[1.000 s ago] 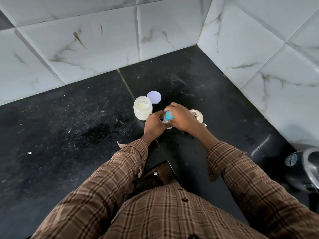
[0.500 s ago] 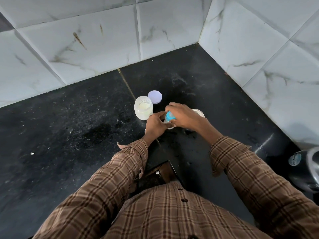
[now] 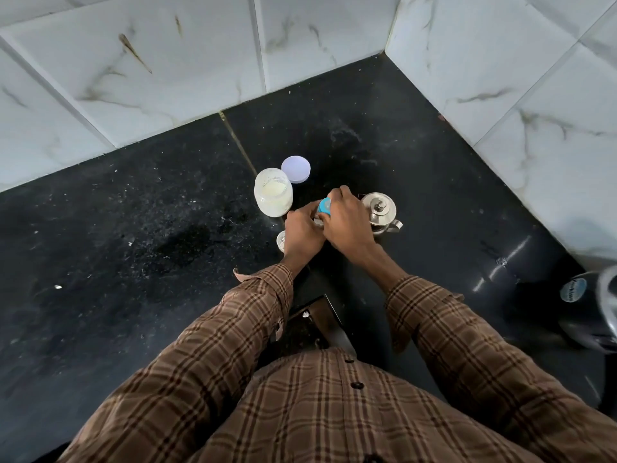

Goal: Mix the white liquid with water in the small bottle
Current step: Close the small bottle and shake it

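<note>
Your left hand (image 3: 302, 233) wraps the body of the small bottle (image 3: 319, 219) to keep it steady on the black counter (image 3: 133, 228), while the fingers of your right hand (image 3: 347, 222) close on its blue cap (image 3: 324, 207), probably to turn it. The bottle sits between the open jar of white liquid (image 3: 273, 192) and the steel pot (image 3: 379, 208); it is mostly hidden.

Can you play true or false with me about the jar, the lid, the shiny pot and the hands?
1. The jar with white liquid is open. True.
2. Its pale round lid lies on the black counter behind it. True.
3. The steel pot stands left of the jar. False: it stands right of both hands.
4. Only one hand holds the small bottle. False: the left hand and right hand both hold it.
5. The bottle's cap is red. False: it is blue.
</note>
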